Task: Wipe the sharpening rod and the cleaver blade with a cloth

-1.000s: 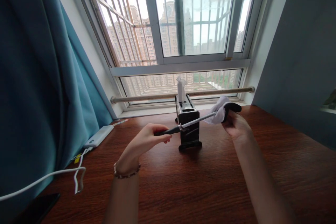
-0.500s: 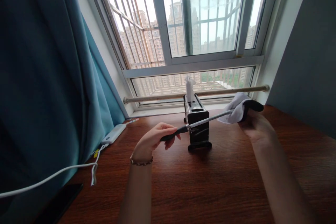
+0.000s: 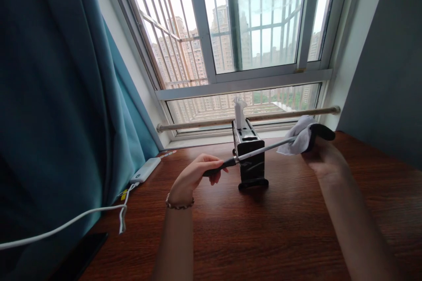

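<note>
My left hand is closed on the black handle of a long thin metal rod, which slants up to the right across the front of a dark metal holder with a white tissue sticking out of its top. My right hand grips a white cloth wrapped round the rod's far end, with a black piece poking out beside the cloth. Both hands hover over the wooden table.
A white power bank lies at the table's left back, its white cable trailing off to the left. A dark flat device sits at the near left corner. Teal curtain hangs on the left; the window and a wooden rail stand behind.
The view has shifted left, so everything sits further right in frame. The hands keep their hold on rod and cloth, with little movement between them.
</note>
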`<state>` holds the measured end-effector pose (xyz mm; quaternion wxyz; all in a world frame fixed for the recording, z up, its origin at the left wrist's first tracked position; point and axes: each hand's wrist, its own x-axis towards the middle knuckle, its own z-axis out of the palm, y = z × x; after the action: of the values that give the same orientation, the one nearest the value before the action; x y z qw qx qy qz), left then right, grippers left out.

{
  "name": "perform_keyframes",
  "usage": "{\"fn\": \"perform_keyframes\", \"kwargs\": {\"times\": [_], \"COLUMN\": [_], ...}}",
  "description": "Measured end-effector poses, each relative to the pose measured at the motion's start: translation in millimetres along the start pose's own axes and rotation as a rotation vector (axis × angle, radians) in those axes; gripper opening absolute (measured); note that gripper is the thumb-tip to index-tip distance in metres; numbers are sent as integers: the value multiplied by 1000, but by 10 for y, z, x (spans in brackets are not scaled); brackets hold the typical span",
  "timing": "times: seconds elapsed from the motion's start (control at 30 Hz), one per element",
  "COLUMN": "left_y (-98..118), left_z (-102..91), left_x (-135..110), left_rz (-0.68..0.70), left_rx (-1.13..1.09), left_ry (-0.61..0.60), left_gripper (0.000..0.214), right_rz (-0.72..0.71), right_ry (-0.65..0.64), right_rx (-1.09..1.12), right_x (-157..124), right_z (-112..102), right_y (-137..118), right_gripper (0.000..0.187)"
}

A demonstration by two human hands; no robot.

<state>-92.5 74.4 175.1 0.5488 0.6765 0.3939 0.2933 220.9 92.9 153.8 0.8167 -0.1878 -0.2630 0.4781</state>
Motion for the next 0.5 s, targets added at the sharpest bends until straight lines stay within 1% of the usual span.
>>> {"fn": "perform_keyframes", "kwargs": {"times": [0.07, 0.1, 0.17, 0.23, 0.3, 0.37, 0.43, 0.5], "left_y": [18, 29, 53, 73, 90, 110, 140, 175], "left_z": [23, 36, 55, 59, 51, 40, 32, 31], "left_x": [-12, -16, -20, -28, -49, -85, -130, -168], "left_rz": [-19, -23, -1, 58, 126, 170, 188, 187], "left_rx": [-27, -36, -37, 11, 105, 229, 320, 348], "left_ry": [-7, -12, -17, -5, 52, 159, 259, 284], "left_gripper": [38, 38, 39, 37, 33, 28, 28, 28], "right_rz": [92, 108, 82, 73, 96, 133, 153, 153], "right_ry": [67, 98, 132, 147, 126, 118, 141, 180], "right_rx": [62, 80, 89, 116, 149, 157, 125, 94], "right_x": [-34, -53, -91, -127, -151, -159, -151, -135], "right_z": [71, 104, 162, 202, 221, 222, 215, 213], "right_y": [-37, -57, -92, -113, -112, -92, -70, -61], "right_gripper": [10, 9, 9, 11, 12, 13, 16, 17]}}
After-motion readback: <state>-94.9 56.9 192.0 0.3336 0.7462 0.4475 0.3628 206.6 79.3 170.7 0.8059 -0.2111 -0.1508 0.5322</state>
